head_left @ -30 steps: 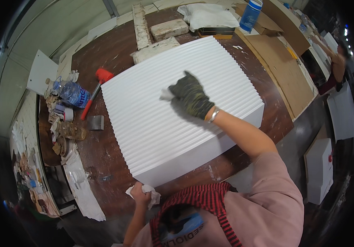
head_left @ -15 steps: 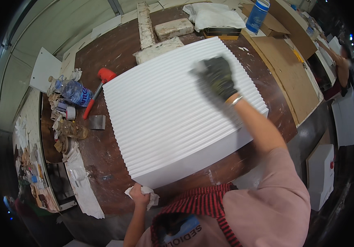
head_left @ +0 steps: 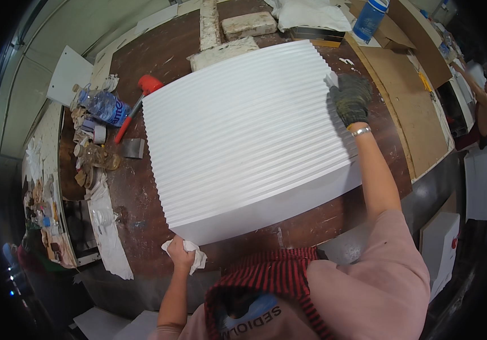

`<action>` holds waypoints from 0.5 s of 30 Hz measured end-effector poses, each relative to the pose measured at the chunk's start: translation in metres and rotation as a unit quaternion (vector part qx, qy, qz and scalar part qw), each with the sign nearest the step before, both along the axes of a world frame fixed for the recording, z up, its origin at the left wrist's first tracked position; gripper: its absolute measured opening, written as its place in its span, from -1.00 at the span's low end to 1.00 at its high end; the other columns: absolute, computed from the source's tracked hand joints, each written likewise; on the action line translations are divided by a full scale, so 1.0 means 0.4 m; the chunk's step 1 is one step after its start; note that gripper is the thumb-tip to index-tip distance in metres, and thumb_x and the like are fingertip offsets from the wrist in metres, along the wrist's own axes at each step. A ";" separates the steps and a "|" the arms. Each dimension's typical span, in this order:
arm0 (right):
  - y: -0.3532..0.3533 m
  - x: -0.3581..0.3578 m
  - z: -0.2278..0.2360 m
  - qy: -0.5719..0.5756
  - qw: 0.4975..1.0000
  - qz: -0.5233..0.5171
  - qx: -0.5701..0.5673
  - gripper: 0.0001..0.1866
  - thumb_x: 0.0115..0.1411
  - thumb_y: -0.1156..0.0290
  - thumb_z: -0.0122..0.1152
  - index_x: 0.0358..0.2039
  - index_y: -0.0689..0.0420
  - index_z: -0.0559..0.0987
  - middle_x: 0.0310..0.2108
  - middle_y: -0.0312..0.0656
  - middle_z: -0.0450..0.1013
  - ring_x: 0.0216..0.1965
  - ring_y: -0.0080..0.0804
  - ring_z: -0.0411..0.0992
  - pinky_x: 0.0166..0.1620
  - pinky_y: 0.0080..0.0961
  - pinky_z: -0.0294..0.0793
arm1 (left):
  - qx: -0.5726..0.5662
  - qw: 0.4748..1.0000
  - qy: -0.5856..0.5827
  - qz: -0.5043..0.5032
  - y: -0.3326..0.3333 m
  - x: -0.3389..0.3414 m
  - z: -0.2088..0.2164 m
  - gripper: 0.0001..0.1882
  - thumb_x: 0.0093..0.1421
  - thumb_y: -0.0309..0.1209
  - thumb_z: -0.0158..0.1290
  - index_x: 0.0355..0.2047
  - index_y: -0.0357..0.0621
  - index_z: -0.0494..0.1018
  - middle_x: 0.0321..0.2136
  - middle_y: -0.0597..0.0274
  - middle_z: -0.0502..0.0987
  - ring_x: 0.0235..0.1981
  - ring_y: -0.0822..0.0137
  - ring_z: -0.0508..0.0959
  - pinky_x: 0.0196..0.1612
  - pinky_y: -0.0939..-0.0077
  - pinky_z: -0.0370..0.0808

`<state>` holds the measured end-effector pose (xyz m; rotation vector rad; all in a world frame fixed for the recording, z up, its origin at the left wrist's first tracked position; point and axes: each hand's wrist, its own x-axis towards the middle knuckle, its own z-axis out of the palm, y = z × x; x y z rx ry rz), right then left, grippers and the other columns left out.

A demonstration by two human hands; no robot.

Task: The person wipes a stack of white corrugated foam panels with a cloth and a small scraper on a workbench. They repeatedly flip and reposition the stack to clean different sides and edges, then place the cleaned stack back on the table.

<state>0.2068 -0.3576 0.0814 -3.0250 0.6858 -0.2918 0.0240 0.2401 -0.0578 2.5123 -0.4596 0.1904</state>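
in the head view, a white ridged panel [head_left: 238,136] lies in the middle of the worktop [head_left: 133,190], turned a little, ridged face up, its plain side toward the person. the gloved right hand [head_left: 353,99] is at the panel's right edge, toward the far end; its grip is narrow, with a white wad [head_left: 331,80] showing at the fingertips on the left. the bare left hand [head_left: 182,256] is by the near left corner, its grip closed on a crumpled white cloth [head_left: 199,259]; whether the knuckles touch the panel cannot be told.

left of the panel lie a red mallet [head_left: 138,106], its head close to the far left corner, a grey metal piece [head_left: 133,148], a clear bottle [head_left: 106,107] on its side and a jar [head_left: 99,157]. beyond the far edge are two stained blocks [head_left: 249,24] and a dark box [head_left: 317,37] under a white bundle [head_left: 311,15]. a blue bottle [head_left: 371,21] stands far right, near some cardboard [head_left: 408,96].
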 end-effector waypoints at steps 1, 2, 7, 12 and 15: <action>0.041 -0.013 -0.014 -0.141 0.970 0.183 0.075 -0.61 0.33 0.41 0.05 0.15 0.15 0.49 0.02 -0.02 0.52 -0.01 -0.20 0.51 0.03 -0.39 0.54 | 0.000 1.000 0.000 0.000 0.001 0.000 -0.001 -0.64 0.08 -0.28 0.07 -0.19 -0.29 0.51 -0.43 -0.14 0.53 -0.44 -0.21 0.53 -0.39 0.04 0.42; 0.090 -0.027 -0.014 -0.187 0.946 0.218 0.147 -0.70 0.30 0.41 0.07 0.03 0.15 0.50 -0.10 -0.04 0.49 -0.08 -0.18 0.49 0.09 -0.29 0.48 | 0.000 1.000 0.011 0.000 0.001 0.000 -0.001 -0.64 0.09 -0.27 0.08 -0.19 -0.29 0.51 -0.43 -0.14 0.53 -0.44 -0.21 0.53 -0.39 0.04 0.42; 0.654 -0.120 -0.084 -0.280 0.831 0.432 0.209 -0.87 0.17 0.39 0.15 -0.49 0.13 0.51 -0.58 -0.13 0.35 -0.38 -0.15 0.41 0.34 0.14 0.20 | 0.013 1.000 0.001 0.000 -0.001 0.001 -0.001 -0.65 0.13 -0.26 0.07 -0.19 -0.29 0.52 -0.41 -0.15 0.55 -0.41 -0.21 0.55 -0.37 0.05 0.43; 0.731 -0.144 -0.064 -0.127 0.871 0.447 0.157 -0.88 0.13 0.46 0.01 -0.47 0.13 0.53 -0.52 -0.13 0.39 -0.28 -0.15 0.43 0.43 0.14 0.03 | -0.004 1.000 0.018 0.019 -0.003 0.000 -0.002 -0.66 0.10 -0.29 0.06 -0.19 -0.28 0.53 -0.39 -0.17 0.55 -0.38 -0.23 0.55 -0.33 0.05 0.44; 0.515 -0.149 -0.073 -0.232 0.881 0.379 0.165 -0.85 0.15 0.44 0.21 -0.56 0.08 0.49 -0.57 -0.15 0.36 -0.41 -0.18 0.38 0.32 0.09 0.21 | 0.002 1.000 0.021 0.022 0.000 0.000 -0.006 -0.66 0.07 -0.32 0.05 -0.19 -0.28 0.53 -0.39 -0.18 0.55 -0.38 -0.24 0.55 -0.32 0.05 0.45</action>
